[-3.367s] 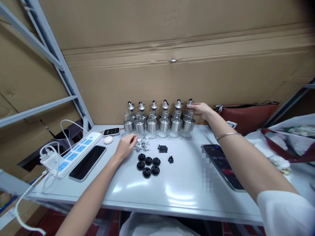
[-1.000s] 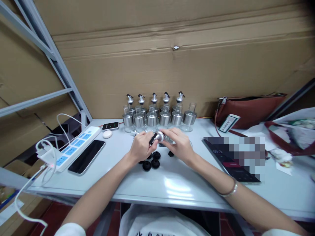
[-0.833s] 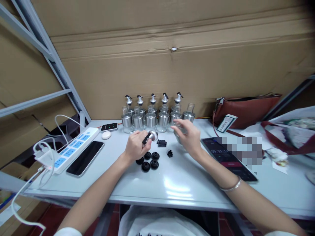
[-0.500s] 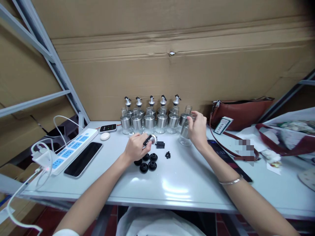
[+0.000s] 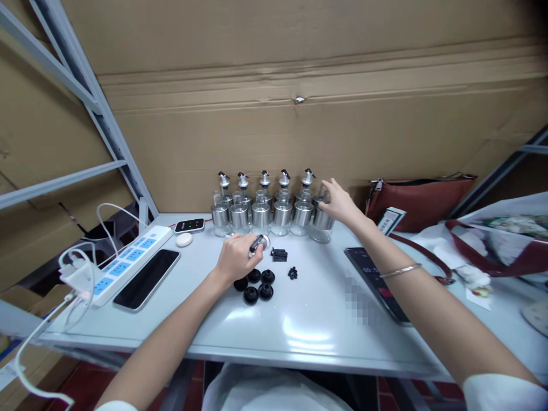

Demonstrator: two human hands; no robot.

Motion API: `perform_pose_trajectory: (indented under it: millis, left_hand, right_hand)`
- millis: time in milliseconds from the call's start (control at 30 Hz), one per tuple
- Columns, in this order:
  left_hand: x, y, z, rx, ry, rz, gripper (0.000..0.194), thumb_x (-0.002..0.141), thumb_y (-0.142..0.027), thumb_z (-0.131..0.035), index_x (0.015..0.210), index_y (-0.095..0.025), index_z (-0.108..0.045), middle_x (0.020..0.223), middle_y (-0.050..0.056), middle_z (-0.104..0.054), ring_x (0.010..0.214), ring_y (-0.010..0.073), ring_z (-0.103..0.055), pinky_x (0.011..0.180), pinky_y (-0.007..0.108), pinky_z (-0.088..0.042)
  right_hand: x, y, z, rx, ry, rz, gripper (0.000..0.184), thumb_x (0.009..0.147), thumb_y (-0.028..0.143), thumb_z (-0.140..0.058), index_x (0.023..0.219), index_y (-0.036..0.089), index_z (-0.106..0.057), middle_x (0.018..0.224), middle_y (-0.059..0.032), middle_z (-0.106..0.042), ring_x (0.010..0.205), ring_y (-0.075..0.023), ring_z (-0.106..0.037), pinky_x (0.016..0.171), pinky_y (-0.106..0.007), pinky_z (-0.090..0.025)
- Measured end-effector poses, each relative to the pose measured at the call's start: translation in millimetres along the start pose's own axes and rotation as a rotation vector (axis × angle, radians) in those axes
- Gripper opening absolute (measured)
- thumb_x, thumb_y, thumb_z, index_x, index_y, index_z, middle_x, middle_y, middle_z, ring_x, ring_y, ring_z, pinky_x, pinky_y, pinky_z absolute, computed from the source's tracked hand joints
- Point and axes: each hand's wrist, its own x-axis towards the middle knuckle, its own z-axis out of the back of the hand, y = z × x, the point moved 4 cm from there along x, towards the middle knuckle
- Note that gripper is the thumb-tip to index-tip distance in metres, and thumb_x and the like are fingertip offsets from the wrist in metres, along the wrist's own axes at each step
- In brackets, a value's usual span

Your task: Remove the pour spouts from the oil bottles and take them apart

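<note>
My left hand (image 5: pixel 240 257) is closed around a pourer spout (image 5: pixel 260 244) with a silver collar and black flap, held just above the table. My right hand (image 5: pixel 340 201) has its thumb and fingers curved around the neck of a glass bottle at the row's right end; the hand partly hides the contact. Below it stands the steel-banded body of a glass bottle (image 5: pixel 322 227). To its left is a front row of similar open-necked bottles (image 5: pixel 282 214). Behind them, several bottles carry silver pourer spouts (image 5: pixel 308 177). Black round stoppers (image 5: pixel 266 291) lie close to my left hand.
Black tubes (image 5: pixel 279 254) and small black caps (image 5: pixel 293 273) lie mid-table. A power strip (image 5: pixel 128 260), a phone (image 5: pixel 148 279) and a white disc (image 5: pixel 184 240) are left. Another phone (image 5: pixel 377 282) lies under my right forearm; a brown bag (image 5: pixel 423 202) stands right. Cardboard (image 5: pixel 274 131) closes the back.
My right hand has moved back and slightly up, and the right-end bottle is now closer to the row. My left hand keeps the pourer spout nearly in place.
</note>
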Motion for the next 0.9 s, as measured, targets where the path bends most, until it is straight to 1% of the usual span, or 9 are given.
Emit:
perform_pose_trajectory:
  millis: [100, 300, 533, 600, 667, 733, 800, 833, 900]
  left_hand:
    - [-0.4, 0.3, -1.4, -0.004, 0.014, 0.004, 0.024, 0.083, -0.023, -0.041, 0.059, -0.019, -0.038, 0.047, -0.004, -0.042, 0.044, 0.0110, -0.036, 0.051, 0.025, -0.029]
    - [-1.6, -0.5, -4.9, -0.032, 0.032, -0.015, 0.027, 0.082, -0.024, -0.044, 0.056, -0.019, -0.038, 0.046, -0.005, -0.043, 0.043, 0.0103, -0.036, 0.052, 0.026, -0.030]
    - [-2.3, -2.6, -5.6, -0.053, 0.041, -0.037, 0.026, 0.082, -0.024, -0.043, 0.057, -0.019, -0.040, 0.045, -0.005, -0.045, 0.042, 0.0102, -0.038, 0.052, 0.026, -0.030]
    - [-2.5, -2.8, -5.9, -0.047, 0.049, -0.033, 0.027, 0.082, -0.024, -0.043, 0.056, -0.019, -0.040, 0.045, -0.004, -0.046, 0.042, 0.0104, -0.039, 0.052, 0.026, -0.030]
    - [-2.7, -2.0, -6.4, -0.035, 0.058, -0.010, 0.027, 0.082, -0.025, -0.044, 0.056, -0.019, -0.041, 0.046, -0.004, -0.047, 0.042, 0.0106, -0.041, 0.053, 0.027, -0.031]
    - [-2.7, -0.5, -7.3, -0.021, 0.077, 0.027, 0.027, 0.082, -0.024, -0.044, 0.056, -0.019, -0.041, 0.046, -0.004, -0.048, 0.043, 0.0105, -0.043, 0.055, 0.027, -0.032]
    - [-2.7, 1.4, -8.6, -0.006, 0.102, 0.061, 0.027, 0.081, -0.024, -0.046, 0.055, -0.018, -0.041, 0.047, -0.004, -0.049, 0.044, 0.0104, -0.044, 0.057, 0.027, -0.033]
    - [-2.7, 2.3, -9.3, -0.002, 0.115, 0.073, 0.026, 0.081, -0.024, -0.046, 0.055, -0.018, -0.042, 0.047, -0.004, -0.049, 0.044, 0.0104, -0.044, 0.057, 0.027, -0.033]
    - [-3.0, 4.1, -10.4, 0.001, 0.129, 0.093, 0.026, 0.080, -0.023, -0.047, 0.055, -0.018, -0.042, 0.047, -0.004, -0.050, 0.045, 0.0105, -0.044, 0.058, 0.027, -0.033]
  right_hand:
    - [7.9, -1.5, -7.4, -0.010, -0.022, -0.005, 0.066, 0.071, 0.015, -0.053, 0.134, 0.003, -0.039, 0.144, -0.0263, -0.028, 0.132, -0.0369, -0.032, 0.104, -0.049, -0.034]
    - [14.4, -8.0, -13.0, 0.032, -0.072, 0.020, 0.060, 0.073, 0.020, -0.051, 0.131, 0.006, -0.040, 0.140, -0.0222, -0.037, 0.131, -0.0338, -0.034, 0.104, -0.049, -0.035]
    - [10.0, -13.8, -7.9, 0.177, -0.104, 0.083, 0.063, 0.075, 0.026, -0.049, 0.133, 0.007, -0.035, 0.135, -0.0208, -0.044, 0.120, -0.0316, -0.048, 0.101, -0.048, -0.037]
    - [8.9, -16.0, -7.4, 0.229, -0.108, 0.073, 0.066, 0.077, 0.029, -0.049, 0.136, 0.007, -0.030, 0.137, -0.0207, -0.042, 0.123, -0.0303, -0.045, 0.104, -0.047, -0.035]
    - [4.2, -13.4, -5.5, 0.238, -0.138, 0.060, 0.067, 0.078, 0.032, -0.050, 0.136, 0.007, -0.029, 0.140, -0.0213, -0.037, 0.130, -0.0309, -0.037, 0.106, -0.048, -0.030]
    - [-7.4, -1.9, -0.1, 0.200, -0.222, 0.057, 0.065, 0.078, 0.033, -0.052, 0.134, 0.007, -0.033, 0.144, -0.0219, -0.029, 0.135, -0.0329, -0.025, 0.108, -0.051, -0.026]
    - [-27.9, 20.5, 8.0, 0.185, -0.358, 0.114, 0.057, 0.080, 0.030, -0.051, 0.131, 0.009, -0.038, 0.145, -0.0210, -0.027, 0.136, -0.0324, -0.024, 0.107, -0.052, -0.026]
    - [-40.8, 35.9, 10.9, 0.207, -0.402, 0.197, 0.050, 0.083, 0.028, -0.049, 0.129, 0.011, -0.041, 0.142, -0.0199, -0.033, 0.133, -0.0301, -0.029, 0.107, -0.049, -0.028]
    - [-67.9, 69.9, 9.8, 0.281, -0.345, 0.430, 0.036, 0.089, 0.025, -0.042, 0.124, 0.015, -0.047, 0.125, -0.0156, -0.054, 0.118, -0.0244, -0.048, 0.099, -0.043, -0.040]
